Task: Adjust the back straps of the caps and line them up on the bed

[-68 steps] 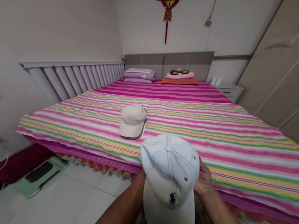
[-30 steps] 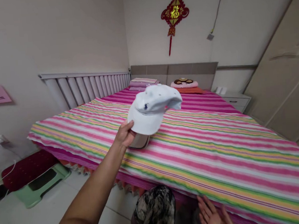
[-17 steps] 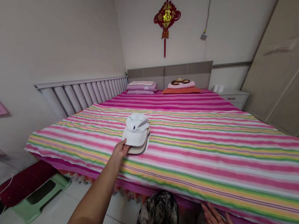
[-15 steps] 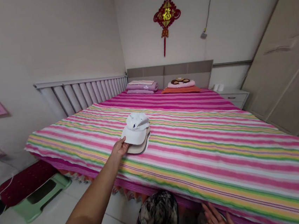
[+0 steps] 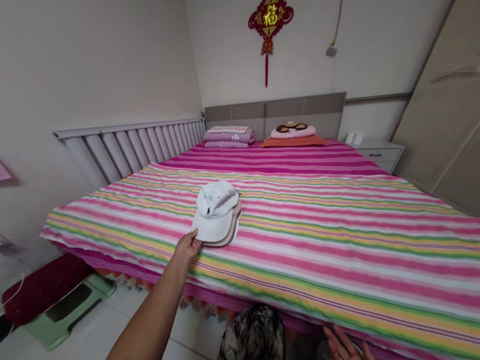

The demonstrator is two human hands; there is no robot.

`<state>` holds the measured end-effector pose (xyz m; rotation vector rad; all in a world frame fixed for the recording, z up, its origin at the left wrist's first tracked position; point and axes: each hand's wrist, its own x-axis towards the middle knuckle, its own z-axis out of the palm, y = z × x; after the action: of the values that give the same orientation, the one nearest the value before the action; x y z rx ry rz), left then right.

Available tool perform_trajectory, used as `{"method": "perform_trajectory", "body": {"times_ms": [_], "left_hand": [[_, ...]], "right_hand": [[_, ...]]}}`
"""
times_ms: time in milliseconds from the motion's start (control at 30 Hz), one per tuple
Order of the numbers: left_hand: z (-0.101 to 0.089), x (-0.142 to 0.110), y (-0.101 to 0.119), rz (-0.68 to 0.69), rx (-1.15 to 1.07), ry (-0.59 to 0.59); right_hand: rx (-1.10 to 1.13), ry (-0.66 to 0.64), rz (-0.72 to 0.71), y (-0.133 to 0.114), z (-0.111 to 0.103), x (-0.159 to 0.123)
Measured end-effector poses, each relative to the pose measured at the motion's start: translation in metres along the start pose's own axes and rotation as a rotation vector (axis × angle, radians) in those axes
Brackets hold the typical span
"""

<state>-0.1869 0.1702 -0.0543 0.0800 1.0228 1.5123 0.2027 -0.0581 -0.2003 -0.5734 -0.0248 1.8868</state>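
A white baseball cap [image 5: 217, 207] with a small dark logo lies on top of at least one beige cap [image 5: 235, 217], whose brim and side peek out beneath it. My left hand [image 5: 189, 245] pinches the front edge of the white cap's brim between thumb and fingers. The caps rest on the striped bedspread [image 5: 333, 222] near the foot of the bed. At the bottom edge of the view, my right hand [image 5: 345, 352] is low beside the bed, palm up, fingers spread and holding nothing. Part of it is cut off by the frame.
Folded purple bedding [image 5: 228, 138] and an orange-and-pink stack [image 5: 293, 135] lie by the headboard [image 5: 301, 109]. A white rail [image 5: 135, 150] runs along the left. A green stool [image 5: 72, 312] stands at lower left, a nightstand [image 5: 379, 152] at right.
My left hand has shifted the white cap slightly left and toward me, turning its brim leftward over the beige one. My right hand stays open in about the same place.
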Motion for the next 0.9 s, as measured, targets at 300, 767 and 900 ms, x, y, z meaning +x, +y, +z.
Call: {"method": "perform_trajectory", "body": {"times_ms": [300, 767, 900], "left_hand": [[-0.023, -0.011, -0.017, 0.050, 0.090, 0.140], [0.015, -0.018, -0.051, 0.061, -0.173, -0.099], [0.020, -0.013, -0.053, 0.079, -0.199, -0.103]], "right_hand": [[0.006, 0.023, -0.013, 0.002, 0.002, -0.006], [-0.046, 0.038, -0.042, 0.003, 0.005, -0.006], [-0.008, 0.022, -0.009, 0.003, 0.007, -0.007]]}}
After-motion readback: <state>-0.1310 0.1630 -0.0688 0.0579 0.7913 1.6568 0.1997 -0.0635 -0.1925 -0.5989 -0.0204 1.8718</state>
